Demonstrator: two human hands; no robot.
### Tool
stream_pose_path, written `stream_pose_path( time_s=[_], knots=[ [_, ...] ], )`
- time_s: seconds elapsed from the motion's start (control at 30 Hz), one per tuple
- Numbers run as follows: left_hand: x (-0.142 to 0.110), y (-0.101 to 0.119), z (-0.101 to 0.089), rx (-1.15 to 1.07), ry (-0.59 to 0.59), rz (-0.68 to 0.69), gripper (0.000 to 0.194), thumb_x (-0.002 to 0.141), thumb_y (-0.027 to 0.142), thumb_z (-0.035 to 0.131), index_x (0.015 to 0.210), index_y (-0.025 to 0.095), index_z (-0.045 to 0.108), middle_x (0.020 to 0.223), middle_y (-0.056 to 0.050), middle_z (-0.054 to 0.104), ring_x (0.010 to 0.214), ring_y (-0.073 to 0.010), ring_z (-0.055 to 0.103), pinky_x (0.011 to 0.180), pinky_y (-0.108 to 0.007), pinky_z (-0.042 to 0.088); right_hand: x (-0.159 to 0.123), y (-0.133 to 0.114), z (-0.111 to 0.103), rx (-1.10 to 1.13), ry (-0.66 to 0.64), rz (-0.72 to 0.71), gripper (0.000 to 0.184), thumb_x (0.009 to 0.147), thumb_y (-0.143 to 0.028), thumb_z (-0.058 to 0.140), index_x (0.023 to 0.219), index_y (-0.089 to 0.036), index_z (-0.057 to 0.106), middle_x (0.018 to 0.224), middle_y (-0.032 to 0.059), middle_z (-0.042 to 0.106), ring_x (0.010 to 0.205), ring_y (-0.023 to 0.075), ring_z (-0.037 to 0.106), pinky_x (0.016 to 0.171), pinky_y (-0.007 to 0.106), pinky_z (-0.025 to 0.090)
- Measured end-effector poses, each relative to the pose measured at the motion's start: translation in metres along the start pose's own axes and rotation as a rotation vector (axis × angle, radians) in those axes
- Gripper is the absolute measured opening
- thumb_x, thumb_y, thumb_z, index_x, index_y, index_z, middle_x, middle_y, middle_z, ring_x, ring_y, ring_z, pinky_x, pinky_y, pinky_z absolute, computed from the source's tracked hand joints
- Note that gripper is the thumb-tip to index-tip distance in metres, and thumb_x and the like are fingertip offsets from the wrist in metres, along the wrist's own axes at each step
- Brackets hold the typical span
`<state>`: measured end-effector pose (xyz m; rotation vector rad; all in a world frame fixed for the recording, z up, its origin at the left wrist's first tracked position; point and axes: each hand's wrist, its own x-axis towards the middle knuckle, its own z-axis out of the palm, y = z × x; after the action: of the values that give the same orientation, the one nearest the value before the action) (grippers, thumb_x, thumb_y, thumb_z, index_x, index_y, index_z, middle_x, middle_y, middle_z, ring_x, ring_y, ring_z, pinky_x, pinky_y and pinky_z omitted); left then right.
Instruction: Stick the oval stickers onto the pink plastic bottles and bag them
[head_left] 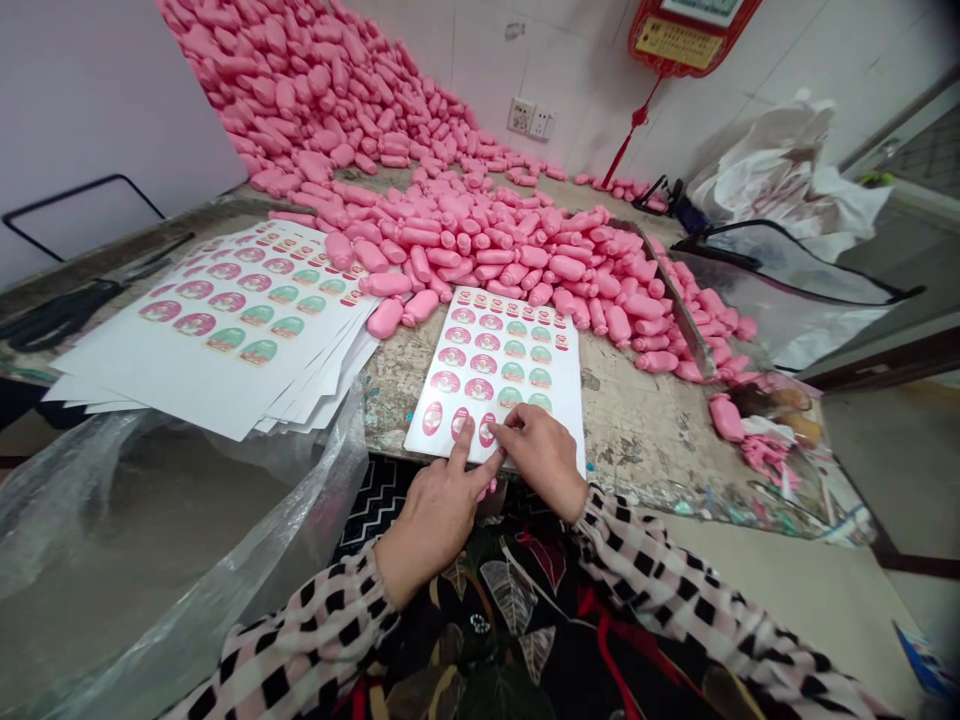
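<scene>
A white sheet of stickers lies at the table's front edge, with rows of pink, green and small red labels. My right hand pinches at an oval pink sticker in its lowest row, thumb and finger closed on its edge. Beside it, my left hand stretches its index finger onto the sheet, near another oval sticker. Under that palm a bit of a pink bottle shows, mostly hidden by the curled fingers.
A large heap of pink bottles spreads behind the sheet and up the wall. At left lies a stack of sticker sheets, with clear plastic before it and black-handled scissors beyond. A clear bag stands right.
</scene>
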<state>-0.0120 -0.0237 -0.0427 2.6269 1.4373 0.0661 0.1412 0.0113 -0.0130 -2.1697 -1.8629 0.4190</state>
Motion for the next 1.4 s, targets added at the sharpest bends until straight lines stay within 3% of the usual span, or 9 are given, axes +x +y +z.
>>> stream_pose_path(
  time_s=[0.23, 0.33, 0.43, 0.53, 0.6, 0.7, 0.8, 0.97, 1.4],
  knots=[
    [0.001, 0.000, 0.000, -0.029, -0.006, -0.016, 0.072, 0.083, 0.021, 0.048, 0.140, 0.043, 0.010, 0.151, -0.014, 0.007, 0.078, -0.0209, 0.061, 0.070, -0.038, 0.047, -0.005, -0.010, -0.017, -0.010, 0.216, -0.224, 0.027, 0.084, -0.043, 0.049, 0.073, -0.022, 0.060, 0.080, 0.0009, 0.059, 0.072, 0.0137, 0.052, 0.058, 0.026, 0.029],
    [-0.001, -0.002, -0.001, -0.109, 0.008, -0.001, 0.065, 0.083, 0.019, 0.048, 0.138, 0.042, 0.023, 0.151, -0.013, 0.006, 0.082, -0.0224, 0.061, 0.072, -0.040, 0.047, 0.003, 0.002, -0.009, 0.267, 0.180, -0.110, 0.031, 0.079, -0.051, 0.053, 0.073, -0.021, 0.061, 0.076, -0.0004, 0.061, 0.068, 0.0133, 0.053, 0.059, 0.025, 0.032],
    [-0.009, -0.007, -0.008, -0.321, 0.052, 0.034, 0.056, 0.084, 0.017, 0.045, 0.135, 0.038, 0.035, 0.149, -0.010, 0.017, 0.095, -0.0259, 0.058, 0.081, -0.043, 0.045, 0.015, 0.019, 0.008, 0.517, 0.100, 0.044, 0.035, 0.071, -0.056, 0.059, 0.072, -0.020, 0.062, 0.069, -0.0012, 0.062, 0.062, 0.0131, 0.052, 0.057, 0.024, 0.034],
    [-0.016, -0.011, -0.024, -0.759, 0.215, -0.089, 0.045, 0.084, 0.028, 0.051, 0.129, 0.029, 0.046, 0.134, -0.009, 0.044, 0.108, -0.0250, 0.051, 0.092, -0.040, 0.040, 0.020, 0.026, 0.017, 0.667, 0.122, 0.072, 0.036, 0.067, -0.055, 0.063, 0.069, -0.019, 0.061, 0.067, -0.0013, 0.061, 0.061, 0.0130, 0.050, 0.058, 0.024, 0.035],
    [-0.016, -0.014, -0.036, -1.224, 0.290, -0.305, 0.043, 0.082, 0.042, 0.052, 0.121, 0.022, 0.053, 0.108, -0.010, 0.059, 0.093, -0.0203, 0.057, 0.081, -0.032, 0.045, 0.017, 0.022, 0.013, 0.786, 0.134, 0.055, 0.034, 0.066, -0.052, 0.065, 0.068, -0.018, 0.059, 0.065, -0.0022, 0.057, 0.060, 0.0120, 0.048, 0.057, 0.024, 0.035],
    [-0.007, -0.016, -0.047, -1.998, 0.161, -0.552, 0.047, 0.082, 0.053, 0.047, 0.109, 0.017, 0.056, 0.074, -0.004, 0.056, 0.059, -0.0116, 0.054, 0.054, -0.023, 0.044, 0.006, 0.005, 0.000, 0.945, 0.112, -0.005, 0.030, 0.067, -0.046, 0.067, 0.068, -0.018, 0.057, 0.064, -0.0033, 0.054, 0.059, 0.0106, 0.045, 0.057, 0.024, 0.035],
    [0.006, -0.015, -0.048, -2.397, 0.047, -0.616, 0.039, 0.081, 0.051, 0.051, 0.101, 0.019, 0.057, 0.072, -0.001, 0.055, 0.056, -0.0100, 0.053, 0.051, -0.022, 0.044, -0.007, -0.013, -0.013, 1.002, 0.005, -0.105, 0.026, 0.068, -0.042, 0.068, 0.067, -0.018, 0.056, 0.064, -0.0034, 0.053, 0.060, 0.0103, 0.044, 0.058, 0.024, 0.035],
    [0.014, -0.011, -0.044, -2.474, 0.031, -0.643, 0.043, 0.082, 0.054, 0.046, 0.102, 0.017, 0.059, 0.083, -0.003, 0.057, 0.059, -0.0100, 0.054, 0.050, -0.023, 0.047, -0.020, -0.024, -0.016, 0.950, -0.108, -0.157, 0.025, 0.067, -0.039, 0.070, 0.064, -0.018, 0.056, 0.061, -0.0036, 0.053, 0.059, 0.0103, 0.043, 0.057, 0.024, 0.035],
    [0.013, -0.011, -0.041, -2.478, -0.004, -0.576, 0.049, 0.083, 0.055, 0.043, 0.102, 0.014, 0.060, 0.080, -0.005, 0.057, 0.056, -0.0082, 0.053, 0.049, -0.021, 0.047, -0.024, -0.020, -0.003, 0.908, -0.165, -0.144, 0.027, 0.068, -0.045, 0.067, 0.068, -0.018, 0.059, 0.066, -0.0003, 0.060, 0.061, 0.0129, 0.050, 0.058, 0.025, 0.041]
  ],
)
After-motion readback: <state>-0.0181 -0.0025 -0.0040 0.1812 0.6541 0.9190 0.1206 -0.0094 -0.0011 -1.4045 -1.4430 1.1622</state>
